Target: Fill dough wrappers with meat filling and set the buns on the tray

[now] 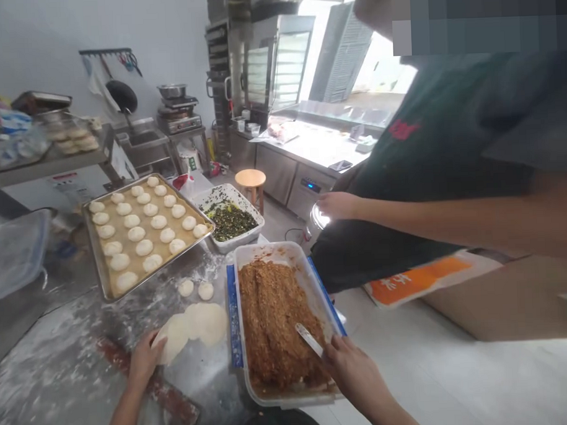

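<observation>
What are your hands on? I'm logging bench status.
Left hand on flattened dough round. Right hand holding spatula in brown filling. Co-worker's hand beyond the tub.

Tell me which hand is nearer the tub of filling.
Right. The right hand is at the near edge of the tub, holding a spatula in the filling; the left hand rests on dough wrappers, left of the tub.

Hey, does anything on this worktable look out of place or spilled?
The plastic tub of brown filling seems to overhang the steel table's edge, which looks precarious. Flour is scattered across the tabletop, though that suits dough work.
</observation>
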A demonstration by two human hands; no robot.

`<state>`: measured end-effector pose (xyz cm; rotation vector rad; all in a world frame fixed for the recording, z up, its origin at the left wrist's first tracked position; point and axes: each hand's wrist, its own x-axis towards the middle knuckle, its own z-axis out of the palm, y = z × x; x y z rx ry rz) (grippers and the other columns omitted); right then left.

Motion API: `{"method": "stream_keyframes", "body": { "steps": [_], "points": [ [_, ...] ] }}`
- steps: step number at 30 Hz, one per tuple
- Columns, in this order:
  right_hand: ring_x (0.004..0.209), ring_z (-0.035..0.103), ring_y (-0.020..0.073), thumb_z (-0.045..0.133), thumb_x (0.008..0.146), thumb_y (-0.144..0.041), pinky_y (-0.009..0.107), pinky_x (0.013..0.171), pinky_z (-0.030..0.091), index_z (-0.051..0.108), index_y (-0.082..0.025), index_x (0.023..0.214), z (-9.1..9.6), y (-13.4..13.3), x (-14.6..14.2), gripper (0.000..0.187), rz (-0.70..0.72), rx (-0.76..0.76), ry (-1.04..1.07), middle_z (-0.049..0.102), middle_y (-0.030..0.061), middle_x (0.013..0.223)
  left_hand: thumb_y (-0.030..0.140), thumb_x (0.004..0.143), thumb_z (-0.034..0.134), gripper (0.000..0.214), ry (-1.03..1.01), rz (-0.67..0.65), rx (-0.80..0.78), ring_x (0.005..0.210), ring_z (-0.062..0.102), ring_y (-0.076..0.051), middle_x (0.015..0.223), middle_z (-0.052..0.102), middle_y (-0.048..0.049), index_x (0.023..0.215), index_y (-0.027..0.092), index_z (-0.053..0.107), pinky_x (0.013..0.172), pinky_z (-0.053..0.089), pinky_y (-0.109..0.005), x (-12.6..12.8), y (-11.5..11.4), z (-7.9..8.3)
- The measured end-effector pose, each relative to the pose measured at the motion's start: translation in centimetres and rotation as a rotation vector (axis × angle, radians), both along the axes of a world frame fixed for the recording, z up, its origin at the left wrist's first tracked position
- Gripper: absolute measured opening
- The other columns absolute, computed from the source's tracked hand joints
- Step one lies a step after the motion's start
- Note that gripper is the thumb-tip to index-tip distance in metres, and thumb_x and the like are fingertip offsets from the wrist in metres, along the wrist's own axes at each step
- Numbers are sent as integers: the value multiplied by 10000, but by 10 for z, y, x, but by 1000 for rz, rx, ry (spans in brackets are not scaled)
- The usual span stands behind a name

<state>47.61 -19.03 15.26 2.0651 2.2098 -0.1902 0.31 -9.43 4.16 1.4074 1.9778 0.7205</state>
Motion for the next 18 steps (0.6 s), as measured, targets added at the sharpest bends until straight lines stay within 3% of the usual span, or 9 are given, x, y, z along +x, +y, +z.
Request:
{"method": "stream_keyframes", "body": {
  "steps": [2,4,7,9,11,13,18],
  "points": [
    [827,564,231,464,774,-157,318,664,441,620,-198,771,2,1,-2,161,28,-16,-19,598,103,846,372,569,628,241,-49,104,21,957,546,-279,881,641,-46,742,205,619,910,369,-386,-5,-15,-4],
    [816,573,220,427,767,-102,301,653,433,620,-185,770,2,5,0,211,42,-59,-18,604,106,834,358,591,641,239,-219,305,26,974,545,-274,891,649,-31,771,202,622,917,373,-397,-3,-29,-6],
    [730,597,183,350,752,-26,270,595,416,605,-150,813,1,18,6,290,-1,-165,15,620,108,812,274,724,568,225,-764,632,96,939,583,-215,901,668,-13,934,202,602,881,422,-367,5,-44,-10],
    [670,604,170,325,758,-25,253,545,393,578,-136,900,4,32,8,311,-37,-198,40,631,95,763,223,807,477,232,-1146,697,221,910,605,-155,914,680,-8,1009,217,590,878,437,-309,11,-52,-13],
    [664,610,175,327,776,-53,245,524,375,544,-143,982,10,50,8,312,-32,-177,47,639,78,734,218,852,413,262,-1424,643,335,895,616,-114,923,689,-8,1043,236,591,887,435,-255,14,-58,-13],
    [684,616,183,331,797,-79,243,525,373,516,-155,1037,19,73,2,312,2,-128,27,644,71,745,221,875,362,305,-1645,508,395,925,610,-106,964,682,-12,1083,255,583,890,436,-231,18,-62,-8],
    [779,606,194,345,864,-131,275,619,432,500,-121,1088,35,148,-31,272,121,-88,-79,630,100,831,212,906,189,437,-2006,2,339,1066,532,-149,1137,584,-53,1170,239,536,894,444,-263,44,-55,33]
  ]
}}
